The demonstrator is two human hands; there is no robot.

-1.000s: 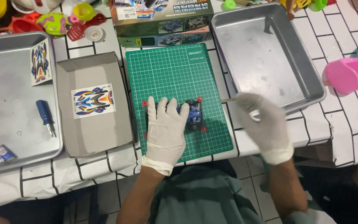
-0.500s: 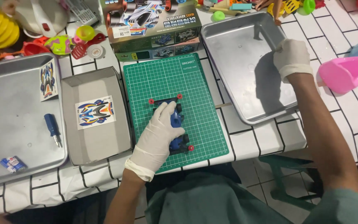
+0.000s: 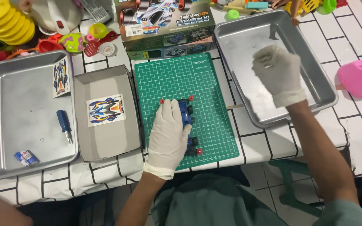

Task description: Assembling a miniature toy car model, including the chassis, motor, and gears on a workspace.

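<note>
A blue toy car chassis (image 3: 186, 113) with red wheel hubs lies on the green cutting mat (image 3: 189, 75) in front of me. My left hand (image 3: 168, 134), in a white glove, rests flat over the car's left side and holds it down. My right hand (image 3: 275, 69), also gloved, hovers over the metal tray (image 3: 239, 50) to the right of the mat. Its fingers are curled under, so I cannot see whether they hold anything.
A grey cardboard tray (image 3: 105, 142) with a sticker sheet (image 3: 105, 111) sits left of the mat. Further left, another metal tray (image 3: 21, 125) holds a blue screwdriver (image 3: 63, 124), small batteries (image 3: 26, 157) and a sticker (image 3: 60, 77). The kit box (image 3: 166, 21) stands behind the mat; a pink plastic object (image 3: 359, 77) is far right.
My right hand left the mat, reached to the far side of the right tray, and has now drawn back over the tray's middle. The car has turned lengthwise under my left hand.
</note>
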